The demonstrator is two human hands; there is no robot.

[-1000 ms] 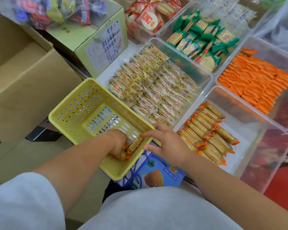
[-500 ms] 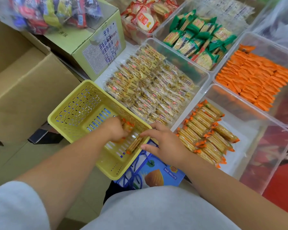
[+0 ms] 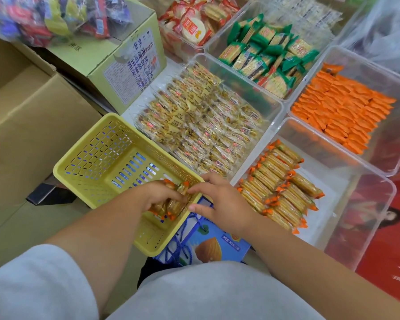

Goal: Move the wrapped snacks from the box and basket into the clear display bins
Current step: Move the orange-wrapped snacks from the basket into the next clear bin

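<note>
Several packs (image 3: pixel 171 205) of crackers with orange ends sit bunched in our left hand (image 3: pixel 156 196), whose fingers curl round them low in the near right corner of the yellow basket (image 3: pixel 97 162). Our right hand (image 3: pixel 226 204) reaches over the basket's right rim with fingers nearly straight. Its forefinger tip touches the top of the packs and its thumb is spread apart below, outside the rim; it grips nothing that we can see. Under the basket's near corner lies a blue carton (image 3: pixel 215 245) printed with an almond. Just right of our hands stands a clear bin (image 3: pixel 376 204), and a stack (image 3: pixel 280 188) of like crackers lies in rows at its left end. Beyond the basket a second bin (image 3: pixel 276 105) is packed with yellow snacks (image 3: pixel 201 125) in clear wrap. Behind that we see green packets (image 3: pixel 266 49) in another clear tub, with red-and-white rounds (image 3: pixel 192 26) to their left. To the right, orange packets (image 3: pixel 342 112) fill a further tub in neat rows. A big brown box (image 3: pixel 32 116) stands left of the basket. Behind it is a green case (image 3: pixel 125 65) with a printed label, and a clear bag (image 3: pixel 56 17) of mixed sweets rests on top. A red poster (image 3: pixel 390 239) shows beneath and beside the near bin. Our grey top (image 3: pixel 217 292) fills the bottom of the view.
</note>
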